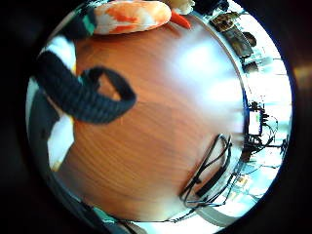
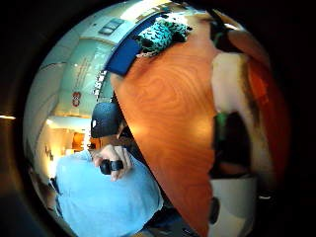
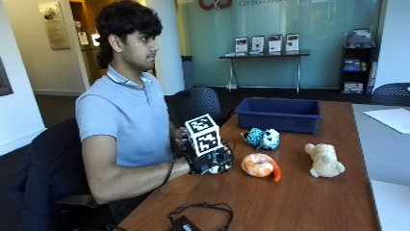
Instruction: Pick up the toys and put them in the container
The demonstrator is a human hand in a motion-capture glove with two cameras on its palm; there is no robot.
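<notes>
Fingers of the black-gloved right hand (image 3: 210,161) cannot be made out — it sits above the brown wooden table (image 3: 288,202), just beside the orange-and-white plush shrimp (image 3: 259,165). 3 toys lie here: the shrimp, 1 teal spotted plush (image 3: 263,138), 1 cream plush bear (image 3: 324,160). Beyond them stands 1 blue plastic bin (image 3: 278,115) — contents hidden.

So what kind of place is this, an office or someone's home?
Probably an office or lobby, not a home: a glass wall, a brochure table against it, and office chairs around a long wooden table.
</notes>
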